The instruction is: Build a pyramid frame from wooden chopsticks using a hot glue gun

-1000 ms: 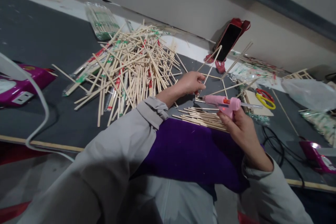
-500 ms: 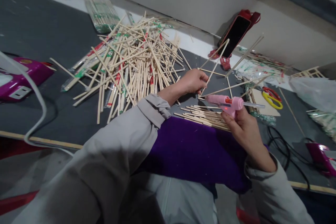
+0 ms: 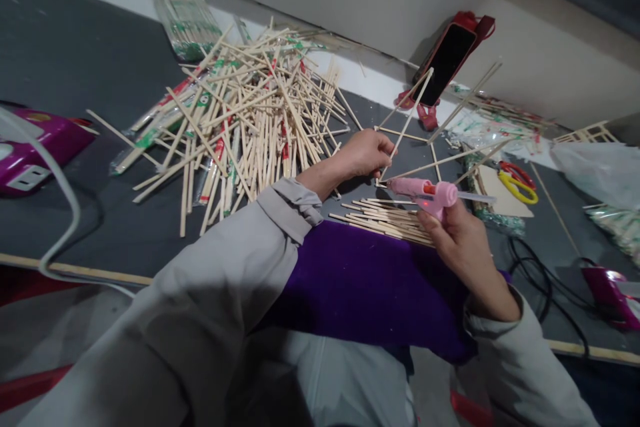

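Here, glue gun (image 3: pixel 425 193) near stick frame (image 3: pixel 435 163)

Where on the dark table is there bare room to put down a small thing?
Widest is the dark table at far left, between the purple socket block and the stick packet. A smaller one lies between the white cable and the stick pile. Crowded: around the left hand, right hand, glue gun, stick frame and loose sticks.

Bare wood, smooth plastic, dull cloth
The chopsticks (image 3: pixel 273 140) are matt, unvarnished wood; the glue gun (image 3: pixel 413 187) is smooth plastic, the power strip (image 3: pixel 53 145) glossy plastic, the wrapper packet (image 3: pixel 186 17) shiny clear film, the purple cloth (image 3: pixel 370 287) matt fabric.
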Demonstrator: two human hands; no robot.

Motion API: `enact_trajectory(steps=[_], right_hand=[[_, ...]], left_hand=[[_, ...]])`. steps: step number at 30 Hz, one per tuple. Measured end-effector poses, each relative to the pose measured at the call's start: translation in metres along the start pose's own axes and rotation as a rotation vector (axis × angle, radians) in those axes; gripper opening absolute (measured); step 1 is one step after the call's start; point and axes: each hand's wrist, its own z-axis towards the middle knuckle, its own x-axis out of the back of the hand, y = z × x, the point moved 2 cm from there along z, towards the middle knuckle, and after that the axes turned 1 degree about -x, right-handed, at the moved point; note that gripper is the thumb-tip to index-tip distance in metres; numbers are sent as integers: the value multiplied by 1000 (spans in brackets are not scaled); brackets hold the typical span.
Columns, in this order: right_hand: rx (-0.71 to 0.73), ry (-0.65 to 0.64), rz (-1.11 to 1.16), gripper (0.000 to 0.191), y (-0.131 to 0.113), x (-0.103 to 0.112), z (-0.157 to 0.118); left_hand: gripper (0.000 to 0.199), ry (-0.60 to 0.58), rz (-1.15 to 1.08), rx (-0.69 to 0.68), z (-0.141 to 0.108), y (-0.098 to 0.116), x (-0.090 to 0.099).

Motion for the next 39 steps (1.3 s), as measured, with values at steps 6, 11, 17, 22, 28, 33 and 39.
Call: enact_trajectory(steps=[6,11,17,22,28,33,39], right_hand=[[6,-2,-12,36,0,-2,1],[5,4,-39,32,0,-2,2],[25,14,-35,29,0,-3,1],[26,14,-24,28,2,0,-2],[31,32,-28,33,3,0,-4],[60,49,-42,35,3,-5,-2],[53,39,-41,33,4,-3,-2]], left_hand=[[15,4,20,4,0,1,0],[16,-6,16,-6,-2,2,0],[21,-4,31,-26,-4,4,0],[22,-1,28,-24,-4,4,1],[24,-9,35,-34,-3,4,1],[23,-15,42,-31,-3,5,1],[22,-12,50,-40,-3,3,1]])
